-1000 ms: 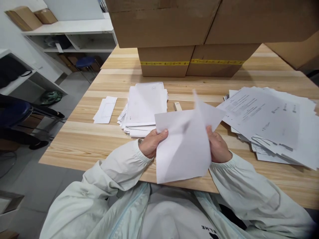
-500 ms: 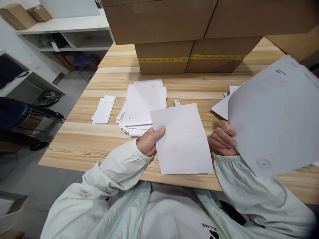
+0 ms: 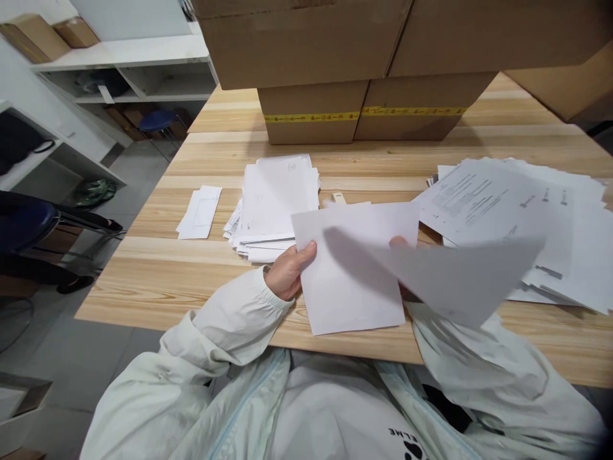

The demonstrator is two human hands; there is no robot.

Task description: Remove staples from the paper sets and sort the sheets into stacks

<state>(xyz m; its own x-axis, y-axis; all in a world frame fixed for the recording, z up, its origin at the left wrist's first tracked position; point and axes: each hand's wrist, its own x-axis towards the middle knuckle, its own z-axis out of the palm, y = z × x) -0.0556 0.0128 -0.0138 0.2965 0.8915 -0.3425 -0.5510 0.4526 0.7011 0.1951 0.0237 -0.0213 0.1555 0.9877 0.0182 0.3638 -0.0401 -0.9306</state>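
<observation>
My left hand [image 3: 287, 271] pinches the left edge of a blank white sheet [image 3: 349, 281] lying on the wooden table [image 3: 182, 275] right in front of me. My right hand [image 3: 398, 243] is almost wholly hidden behind a second sheet [image 3: 460, 275], which it carries low over the table; that sheet is smeared by motion and only a fingertip shows above it. To the right lies a loose heap of printed papers [image 3: 527, 198]. A pile of white envelopes [image 3: 278, 198] sits just beyond my left hand.
Two loose envelopes [image 3: 201, 211] lie at the left of the table. A small pale object [image 3: 338, 197] peeks out beside the envelope pile. Stacked cardboard boxes [image 3: 311, 118] with yellow tape fill the far side. A blue chair [image 3: 23, 220] and white shelves [image 3: 124, 70] stand at the left.
My right hand lifted one sheet off the pair, swung it up to the right, and now brings it back down low toward the middle. The left hand kept its sheet on the table.
</observation>
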